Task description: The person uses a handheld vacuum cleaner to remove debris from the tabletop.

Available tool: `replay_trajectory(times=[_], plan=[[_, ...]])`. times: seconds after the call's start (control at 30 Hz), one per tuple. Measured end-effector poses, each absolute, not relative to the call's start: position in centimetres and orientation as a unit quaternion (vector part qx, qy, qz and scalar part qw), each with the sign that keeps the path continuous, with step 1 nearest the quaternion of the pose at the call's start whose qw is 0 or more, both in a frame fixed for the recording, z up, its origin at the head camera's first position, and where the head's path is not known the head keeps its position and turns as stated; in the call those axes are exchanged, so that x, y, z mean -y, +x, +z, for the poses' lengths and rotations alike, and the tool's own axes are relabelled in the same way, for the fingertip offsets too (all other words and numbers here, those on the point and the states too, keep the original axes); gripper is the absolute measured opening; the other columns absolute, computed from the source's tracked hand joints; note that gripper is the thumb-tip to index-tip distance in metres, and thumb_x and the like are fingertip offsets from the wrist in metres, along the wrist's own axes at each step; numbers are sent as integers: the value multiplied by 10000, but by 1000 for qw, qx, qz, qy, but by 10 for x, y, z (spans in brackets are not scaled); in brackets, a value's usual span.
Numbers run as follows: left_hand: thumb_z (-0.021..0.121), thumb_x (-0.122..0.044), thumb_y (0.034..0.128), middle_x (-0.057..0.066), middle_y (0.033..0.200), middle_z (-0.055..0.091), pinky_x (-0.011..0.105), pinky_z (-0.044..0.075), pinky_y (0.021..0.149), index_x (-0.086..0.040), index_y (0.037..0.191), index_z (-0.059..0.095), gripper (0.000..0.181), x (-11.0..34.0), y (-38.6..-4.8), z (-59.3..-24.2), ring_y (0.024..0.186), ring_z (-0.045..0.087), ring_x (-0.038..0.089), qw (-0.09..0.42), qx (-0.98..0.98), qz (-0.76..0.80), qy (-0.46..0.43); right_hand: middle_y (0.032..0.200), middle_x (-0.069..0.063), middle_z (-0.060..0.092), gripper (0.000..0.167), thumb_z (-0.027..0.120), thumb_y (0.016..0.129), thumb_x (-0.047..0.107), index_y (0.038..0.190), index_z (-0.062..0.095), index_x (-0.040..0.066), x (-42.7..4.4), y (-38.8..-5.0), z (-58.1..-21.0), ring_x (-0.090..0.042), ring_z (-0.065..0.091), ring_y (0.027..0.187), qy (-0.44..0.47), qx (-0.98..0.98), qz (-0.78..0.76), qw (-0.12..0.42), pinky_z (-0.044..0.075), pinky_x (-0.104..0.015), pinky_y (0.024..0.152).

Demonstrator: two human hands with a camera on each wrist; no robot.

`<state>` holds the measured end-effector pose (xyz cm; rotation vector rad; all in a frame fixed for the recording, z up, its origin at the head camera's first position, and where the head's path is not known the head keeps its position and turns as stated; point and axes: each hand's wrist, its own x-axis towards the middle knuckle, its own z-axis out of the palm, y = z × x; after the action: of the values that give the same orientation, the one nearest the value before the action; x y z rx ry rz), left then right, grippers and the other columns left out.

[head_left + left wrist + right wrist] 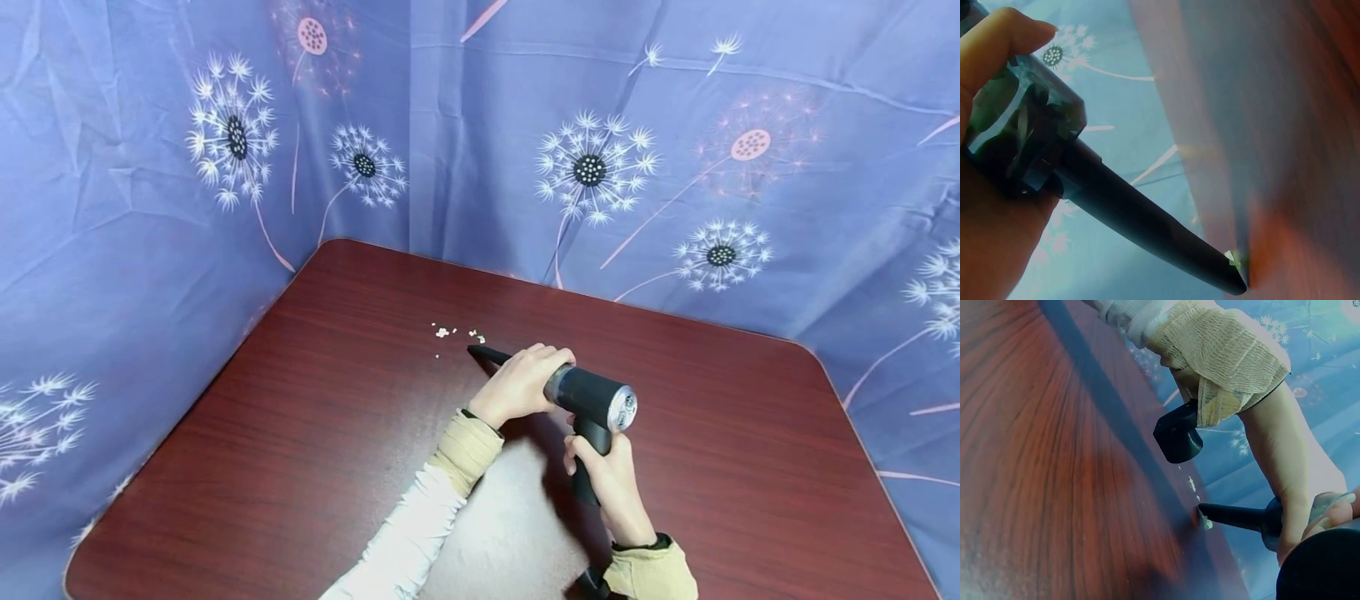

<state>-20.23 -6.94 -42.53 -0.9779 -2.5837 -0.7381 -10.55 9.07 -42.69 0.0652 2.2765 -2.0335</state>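
A black handheld vacuum cleaner (592, 396) with a silver rear end is held above the table by both hands. My left hand (525, 383) grips its front section, where the left wrist view shows a clear dust cup (1072, 112). Around the pistol handle curl the fingers of my right hand (611, 479). From the front runs a long tapered nozzle (489, 355), its tip low at the tabletop. Small white scraps (442, 333) lie scattered near that tip; one white bit (1233, 258) shows beside it in the left wrist view. The handle's lower end is partly hidden.
The dark red wood-grain table (300, 375) has rounded corners. Blue curtains (480, 150) with dandelion prints hang along its back and sides. Bright glare falls on the near middle of the tabletop. A small black object (592, 582) shows beside the right cuff.
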Motion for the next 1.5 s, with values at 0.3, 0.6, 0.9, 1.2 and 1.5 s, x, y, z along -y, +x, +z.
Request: replay_trajectory(times=[0.3, 0.6, 0.9, 1.2, 1.5], plan=[[865, -246, 680, -13, 979, 648, 263, 481, 860, -164, 1110, 563, 532, 63, -211, -426, 927, 583, 152, 129, 893, -258, -346, 588, 9, 531, 249, 526, 841, -73, 1090, 520, -90, -94, -111, -429, -132, 501, 477, 30, -746, -664, 29, 450, -261, 559], [871, -268, 673, -11, 968, 649, 268, 476, 860, -165, 1106, 569, 538, 64, -217, -427, 924, 583, 156, 131, 895, -252, -344, 596, 20, 535, 269, 520, 837, -67, 1104, 520, -100, -94, -119, -435, -116, 502, 477, 27, -742, -669, 34, 449, -244, 561], [866, -237, 664, -3, 968, 651, 277, 479, 855, -166, 1109, 572, 538, 68, -225, -427, 929, 591, 165, 128, 899, -244, -341, 561, 24, 535, 221, 537, 833, -65, 1051, 507, -93, -91, -129, -440, -111, 502, 458, 24, -741, -670, 29, 446, -236, 549], [860, -207, 663, 4, 982, 651, 285, 479, 861, -168, 1124, 572, 545, 71, -231, -429, 939, 589, 174, 115, 904, -242, -334, 602, 14, 549, 97, 528, 820, -63, 916, 517, -74, -89, -136, -441, -117, 511, 463, 27, -742, -669, 32, 449, -233, 551], [843, -163, 664, 2, 938, 640, 300, 483, 830, -166, 1082, 578, 495, 81, -233, -425, 914, 589, 181, 101, 913, -248, -308, 637, 19, 546, 189, 516, 827, -41, 1001, 467, -95, -85, -145, -438, -110, 506, 477, 8, -720, -690, 70, 443, -233, 536]])
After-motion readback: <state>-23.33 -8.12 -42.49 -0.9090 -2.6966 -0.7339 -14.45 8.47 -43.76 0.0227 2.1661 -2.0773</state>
